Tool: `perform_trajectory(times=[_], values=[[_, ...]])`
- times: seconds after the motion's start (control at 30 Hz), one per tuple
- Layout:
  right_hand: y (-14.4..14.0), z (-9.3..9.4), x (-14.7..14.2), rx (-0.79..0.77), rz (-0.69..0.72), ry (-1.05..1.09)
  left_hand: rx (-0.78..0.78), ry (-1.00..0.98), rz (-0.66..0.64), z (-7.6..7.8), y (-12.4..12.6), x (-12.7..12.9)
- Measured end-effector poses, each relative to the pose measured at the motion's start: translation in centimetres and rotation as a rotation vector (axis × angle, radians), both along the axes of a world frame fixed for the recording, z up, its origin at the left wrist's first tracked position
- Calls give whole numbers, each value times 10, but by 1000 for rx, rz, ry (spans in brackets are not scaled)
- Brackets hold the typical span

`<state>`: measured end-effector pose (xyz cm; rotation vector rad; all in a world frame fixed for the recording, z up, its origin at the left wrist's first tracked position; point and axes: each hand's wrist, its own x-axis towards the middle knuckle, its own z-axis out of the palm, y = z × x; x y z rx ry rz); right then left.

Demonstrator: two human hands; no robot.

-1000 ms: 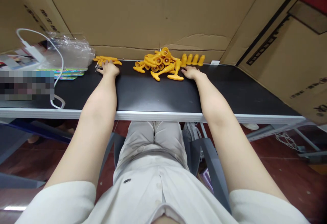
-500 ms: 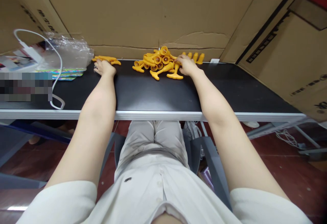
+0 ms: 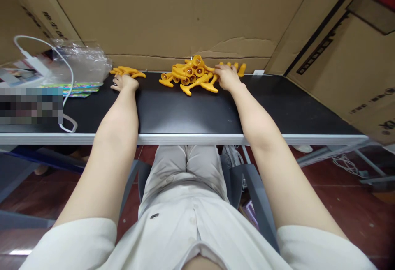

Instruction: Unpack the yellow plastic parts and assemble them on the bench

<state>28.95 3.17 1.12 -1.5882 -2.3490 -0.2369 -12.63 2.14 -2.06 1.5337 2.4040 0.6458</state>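
My left hand (image 3: 124, 82) is open, palm down, with its fingers spread at the table's back left. It lies at the near side of a small group of yellow T-shaped handled pieces (image 3: 131, 72). At the right side of a heap of similar yellow pieces (image 3: 189, 72), with round hollow cups facing me, is my right hand (image 3: 227, 77). Its fingers are curled around the stem end of one yellow T-handled piece (image 3: 211, 86), whose handle points toward me. Behind this hand, a row of yellow pieces (image 3: 242, 70) stands partly hidden.
The black table (image 3: 188, 114) has a silver front edge. Clear plastic bags (image 3: 83, 62), colourful sheets (image 3: 88, 90) and a white cable (image 3: 71, 72) lie at the left. Cardboard walls (image 3: 148, 15) rise behind and at the right.
The T-handled piece at my right hand has tilted, its handle shifting slightly left and away from me. My left hand's fingers have spread and drawn back a little from the yellow pieces.
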Motion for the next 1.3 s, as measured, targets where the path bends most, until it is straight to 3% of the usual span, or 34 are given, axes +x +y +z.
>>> perform_trajectory(times=[0.1,0.17,0.33,0.47,0.63,0.8,0.97,1.3], values=[[4,1,8,53,-14,57,3,3,258,5,-8,10],[4,4,13,86,-36,71,39,-19,233,4,-10,14],[-3,15,12,148,-79,88,356,17,90,1,-8,22],[-8,22,-3,177,-48,103,616,106,-137,19,-12,47],[-20,30,-29,209,58,52,708,122,-509,40,-22,88],[-37,36,-52,278,134,-6,748,149,-755,30,-11,107],[-43,31,-63,288,215,-78,788,136,-795,18,4,102],[-34,21,-64,259,243,-103,708,155,-711,24,-1,111]])
